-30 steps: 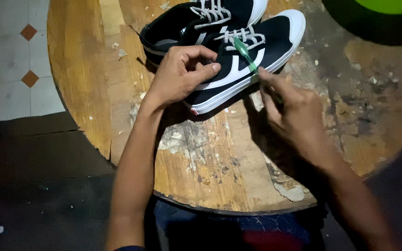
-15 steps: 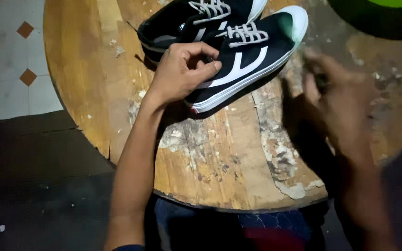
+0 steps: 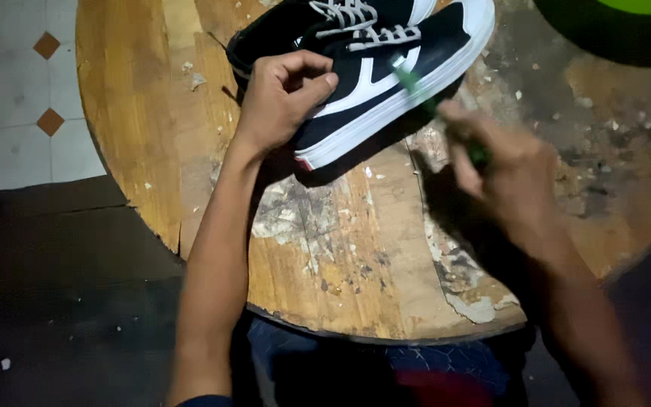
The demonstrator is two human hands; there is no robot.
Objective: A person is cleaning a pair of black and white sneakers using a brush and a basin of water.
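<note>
Sneaker point(image 3: 386, 83) black and white on worn round table point(image 3: 340, 256), second sneaker point(image 3: 303, 26) just behind, left hand point(image 3: 284, 94) gripping its heel, right hand point(image 3: 506, 166) blurred, clasping green brush point(image 3: 435, 105) at its side.

right hand point(image 3: 502, 162) w/ green brush point(image 3: 435, 105) back at near shoe point(image 3: 386, 75), was away

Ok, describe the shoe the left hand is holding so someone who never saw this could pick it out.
On the round, worn wooden table, two black sneakers lie side by side at the far edge. The shoe is the nearer one, gripped at its heel by the left hand. Unlike the other sneaker behind it, it shows a white side stripe and full white sole.
</note>
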